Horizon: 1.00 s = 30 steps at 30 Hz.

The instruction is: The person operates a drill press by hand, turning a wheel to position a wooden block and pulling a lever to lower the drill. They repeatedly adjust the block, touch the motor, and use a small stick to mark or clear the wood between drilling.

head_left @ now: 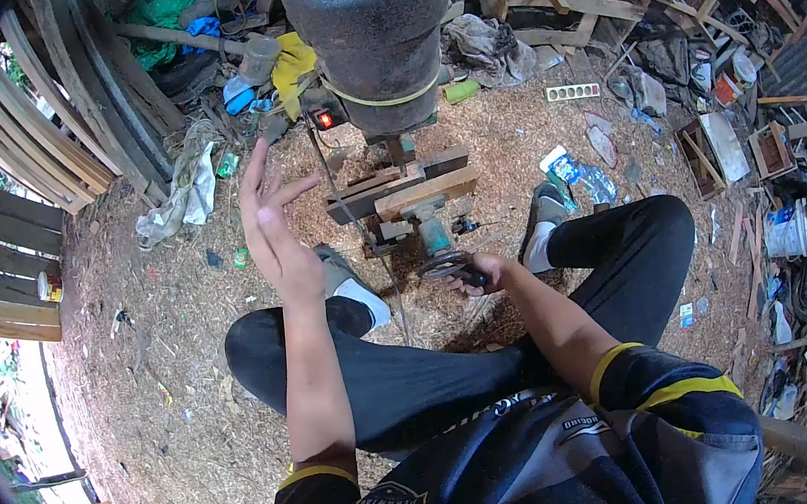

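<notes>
Head view: sitting with knees bent on both sides of a teal vise (435, 236), beneath a big dark machine housing (371, 29) wrapped by a yellow band (385, 102). Holding the hands well apart. Raising the left hand (281, 252) open and bare, fingers spread, near a dark cable (319, 152) and touching nothing clearly. Closing the right hand (489, 274) around the dark handle (472, 274) of a round wheel (443, 264), low at the near end of the vise.

Showing a light wooden block (428, 192) lying crosswise at the far end of the vise, just beside a darker wooden piece (445, 162), with the machine's upright spindle (395, 150) coming down close behind the block. Glowing red beside the housing: a small switch (325, 119), probably signalling power. Lying farther off on the shavings-strewn ground (187, 379): a power strip (572, 92).

Judging by this arrangement, seemingly having the block already set in position, with the right hand ready at the wheel. Showing no clear hole or fresh cut in the block at this size; not being able to tell its clamping, any spindle contact, or the amount of shaping left.
</notes>
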Tool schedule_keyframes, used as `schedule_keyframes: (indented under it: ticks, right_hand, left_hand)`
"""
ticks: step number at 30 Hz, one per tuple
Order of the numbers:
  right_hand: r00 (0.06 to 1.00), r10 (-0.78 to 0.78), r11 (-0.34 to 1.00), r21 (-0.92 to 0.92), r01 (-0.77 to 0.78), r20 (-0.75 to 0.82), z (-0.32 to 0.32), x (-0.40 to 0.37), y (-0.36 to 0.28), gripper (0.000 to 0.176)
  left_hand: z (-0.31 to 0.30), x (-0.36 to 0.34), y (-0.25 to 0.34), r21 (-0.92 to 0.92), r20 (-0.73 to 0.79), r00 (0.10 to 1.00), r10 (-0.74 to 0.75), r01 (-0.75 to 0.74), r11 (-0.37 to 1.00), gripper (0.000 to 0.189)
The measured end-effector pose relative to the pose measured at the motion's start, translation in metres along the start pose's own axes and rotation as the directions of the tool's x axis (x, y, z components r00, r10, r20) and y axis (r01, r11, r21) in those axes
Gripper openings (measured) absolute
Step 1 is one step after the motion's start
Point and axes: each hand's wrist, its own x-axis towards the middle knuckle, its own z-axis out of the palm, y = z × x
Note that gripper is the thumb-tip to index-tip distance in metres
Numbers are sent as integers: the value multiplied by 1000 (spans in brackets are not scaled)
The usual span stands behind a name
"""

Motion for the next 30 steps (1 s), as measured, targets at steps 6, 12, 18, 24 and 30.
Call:
schedule_keyframes:
  ticks: [6,12,18,24,30]
  right_hand:
    - [966,44,943,309,-124,254,7,-10,5,43]
    - [997,60,928,365,-71,41,-30,32,15,40]
    - [996,19,972,232,-39,84,-17,21,14,45]
    - [992,-82,977,189,98,-93,10,18,17,40]
    - [987,-82,864,484,138,-135,58,8,23,35]
  left_hand:
    - [-13,-1,-7,-54,-28,997,-76,75,996,91]
    - [-20,-2,-15,-54,-50,996,-75,73,996,93]
    - [-19,-1,-14,-79,-65,997,-51,46,996,97]
    - [-15,0,-13,-91,-64,996,-57,51,995,96]
    - [-9,2,-11,-94,-66,996,-66,60,994,96]
